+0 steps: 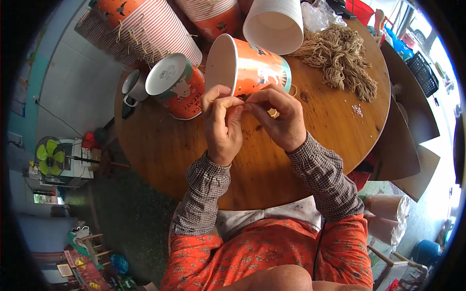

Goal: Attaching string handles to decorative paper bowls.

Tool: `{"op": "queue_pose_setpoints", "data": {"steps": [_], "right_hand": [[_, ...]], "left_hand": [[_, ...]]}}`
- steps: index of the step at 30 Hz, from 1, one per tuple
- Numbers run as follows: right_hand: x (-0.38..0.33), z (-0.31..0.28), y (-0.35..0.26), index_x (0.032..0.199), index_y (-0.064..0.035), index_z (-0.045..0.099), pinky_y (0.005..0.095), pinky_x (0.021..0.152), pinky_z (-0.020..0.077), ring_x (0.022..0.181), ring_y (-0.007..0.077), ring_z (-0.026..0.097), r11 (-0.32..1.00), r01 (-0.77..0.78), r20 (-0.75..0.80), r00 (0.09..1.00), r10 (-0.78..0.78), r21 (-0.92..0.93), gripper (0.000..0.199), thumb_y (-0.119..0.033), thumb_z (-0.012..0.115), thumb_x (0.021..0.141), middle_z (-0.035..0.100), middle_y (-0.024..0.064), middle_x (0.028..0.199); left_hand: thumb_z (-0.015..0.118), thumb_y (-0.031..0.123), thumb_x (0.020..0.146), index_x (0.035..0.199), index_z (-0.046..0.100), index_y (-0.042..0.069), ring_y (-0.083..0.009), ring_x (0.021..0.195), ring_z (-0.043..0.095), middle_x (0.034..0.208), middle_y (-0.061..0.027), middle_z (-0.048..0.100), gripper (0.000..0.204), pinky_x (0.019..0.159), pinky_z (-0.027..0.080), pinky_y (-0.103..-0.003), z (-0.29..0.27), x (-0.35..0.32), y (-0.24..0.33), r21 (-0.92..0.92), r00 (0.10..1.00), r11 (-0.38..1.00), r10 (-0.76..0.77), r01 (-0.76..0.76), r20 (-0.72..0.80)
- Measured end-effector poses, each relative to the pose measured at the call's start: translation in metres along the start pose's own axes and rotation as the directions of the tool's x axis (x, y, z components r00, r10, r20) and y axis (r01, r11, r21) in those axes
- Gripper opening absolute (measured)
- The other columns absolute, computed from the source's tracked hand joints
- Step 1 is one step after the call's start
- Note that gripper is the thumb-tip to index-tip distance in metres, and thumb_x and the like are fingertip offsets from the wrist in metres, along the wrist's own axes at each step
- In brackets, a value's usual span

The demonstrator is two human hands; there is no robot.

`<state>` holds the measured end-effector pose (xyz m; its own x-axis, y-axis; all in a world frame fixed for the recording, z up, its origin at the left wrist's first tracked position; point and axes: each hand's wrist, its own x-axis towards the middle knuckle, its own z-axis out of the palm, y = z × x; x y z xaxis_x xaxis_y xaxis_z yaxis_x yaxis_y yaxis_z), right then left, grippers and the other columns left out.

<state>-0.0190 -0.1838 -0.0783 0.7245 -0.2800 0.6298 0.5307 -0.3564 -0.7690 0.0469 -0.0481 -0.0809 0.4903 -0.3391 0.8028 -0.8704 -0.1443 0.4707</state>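
Beyond left hand (223,125) and right hand (283,118), tipped orange bucket (250,65)

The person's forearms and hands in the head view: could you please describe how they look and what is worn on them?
The left hand and right hand are bare, without gloves. Dark-and-light checked sleeve covers, gathered at the wrists, cover both forearms. Above them show orange-red sleeves with a small floral print.

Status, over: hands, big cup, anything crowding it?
Left hand and right hand together by near rim of large orange cup; pinch unclear. Cup on its side, mouth leftward. Smaller cup close on left; twine heap off right.
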Motion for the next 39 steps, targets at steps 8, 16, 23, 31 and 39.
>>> {"op": "queue_pose_setpoints", "data": {"steps": [8, 16, 23, 31, 39], "right_hand": [[-0.004, 0.002, -0.003, 0.091, -0.0004, 0.060, 0.0224, 0.061, 0.0468, 0.070, 0.0060, 0.057, 0.936, -0.278, 0.076, 0.961, 0.267, 0.216, 0.007, -0.005, 0.064, 0.089, 0.061, 0.0019, 0.078], [-0.004, 0.011, -0.001, 0.094, -0.0005, 0.056, 0.0270, 0.063, 0.0531, 0.073, 0.0143, 0.065, 0.998, -0.056, -0.129, 0.990, 0.061, 0.040, 0.012, -0.002, 0.065, 0.087, 0.064, 0.0075, 0.085], [-0.003, 0.013, -0.002, 0.095, -0.0023, 0.056, 0.0298, 0.061, 0.0540, 0.074, 0.0228, 0.065, 0.978, 0.120, -0.125, 0.982, -0.142, -0.168, 0.018, 0.000, 0.067, 0.082, 0.060, 0.0100, 0.088], [-0.005, 0.011, -0.002, 0.096, -0.0037, 0.054, 0.0322, 0.061, 0.0537, 0.072, 0.0258, 0.064, 0.963, 0.150, -0.075, 0.983, -0.171, -0.225, 0.021, -0.003, 0.068, 0.081, 0.059, 0.0103, 0.089], [-0.004, 0.010, -0.002, 0.095, -0.0038, 0.056, 0.0322, 0.060, 0.0535, 0.072, 0.0252, 0.065, 0.962, 0.146, -0.052, 0.985, -0.162, -0.230, 0.021, -0.004, 0.069, 0.079, 0.058, 0.0100, 0.088]], "left_hand": [[0.067, 0.007, 0.086, 0.094, 0.059, 0.002, -0.0263, 0.097, 0.055, 0.107, -0.0141, 0.053, 0.012, 0.078, 0.048, -0.035, -0.007, 0.002, 0.002, 0.122, 0.996, 0.989, 0.085, -0.082, -0.018], [0.066, 0.005, 0.088, 0.110, 0.054, -0.003, -0.0144, 0.092, 0.060, 0.105, -0.0098, 0.060, 0.025, 0.078, 0.050, -0.027, -0.006, -0.005, -0.006, -0.096, 0.974, 0.969, -0.227, 0.227, 0.014], [0.064, 0.000, 0.087, 0.115, 0.055, -0.004, -0.0151, 0.091, 0.060, 0.102, -0.0089, 0.061, 0.029, 0.076, 0.051, -0.027, -0.004, -0.007, -0.006, -0.079, 0.992, 0.990, -0.121, 0.118, -0.033], [0.069, -0.003, 0.079, 0.112, 0.058, -0.002, -0.0244, 0.084, 0.064, 0.096, -0.0143, 0.062, 0.034, 0.071, 0.053, -0.032, -0.001, -0.004, 0.000, -0.041, 0.996, 0.997, -0.062, 0.059, -0.059], [0.069, -0.006, 0.078, 0.112, 0.058, -0.001, -0.0266, 0.085, 0.064, 0.097, -0.0142, 0.062, 0.036, 0.070, 0.053, -0.033, -0.002, -0.001, 0.006, 0.026, 0.999, 0.999, 0.022, -0.021, -0.048]]}}
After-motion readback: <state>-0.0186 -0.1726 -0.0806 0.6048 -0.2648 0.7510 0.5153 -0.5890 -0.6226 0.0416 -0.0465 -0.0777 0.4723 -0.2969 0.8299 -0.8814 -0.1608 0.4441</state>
